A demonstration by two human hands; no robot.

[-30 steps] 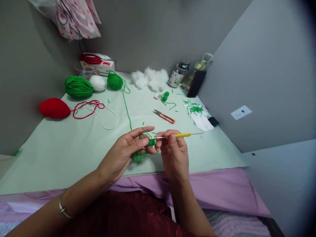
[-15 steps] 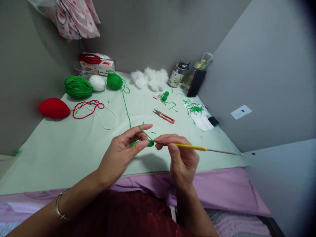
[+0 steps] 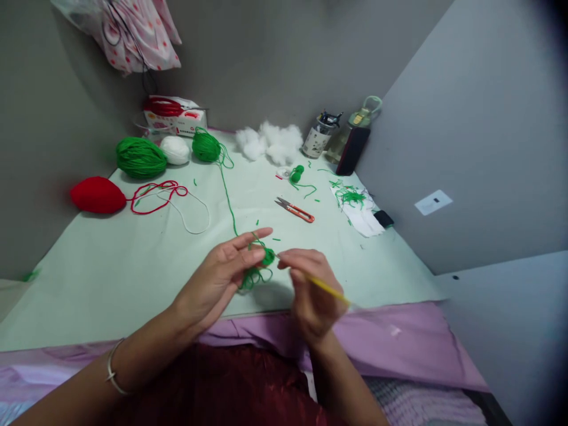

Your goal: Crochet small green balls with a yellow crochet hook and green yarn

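Between thumb and fingers, my left hand [image 3: 222,269] pinches a small green crochet piece [image 3: 268,256], its index finger stretched out with green yarn over it. Loose green loops [image 3: 255,279] dangle below that hand. My right hand [image 3: 313,290] grips a yellow-handled crochet hook [image 3: 328,288], smeared by motion at its back end. The hook's tip is at the right edge of the green piece; whether it is inside a stitch I cannot tell. A green strand [image 3: 228,201] runs from the left hand back to a green yarn ball [image 3: 206,145].
Orange thread snips [image 3: 296,210] lie beyond my hands. Left stand red yarn [image 3: 98,194], a large green ball [image 3: 141,158] and white yarn [image 3: 175,150]. White stuffing [image 3: 270,143], a pen holder [image 3: 318,137], a bottle [image 3: 361,118] and a phone [image 3: 353,152] are at the back. Green scraps [image 3: 350,196] lie right.
The hook's back end has swung down toward me as my right hand turned and shifted slightly left. My left hand has tilted, so the green piece and hanging loops show more.
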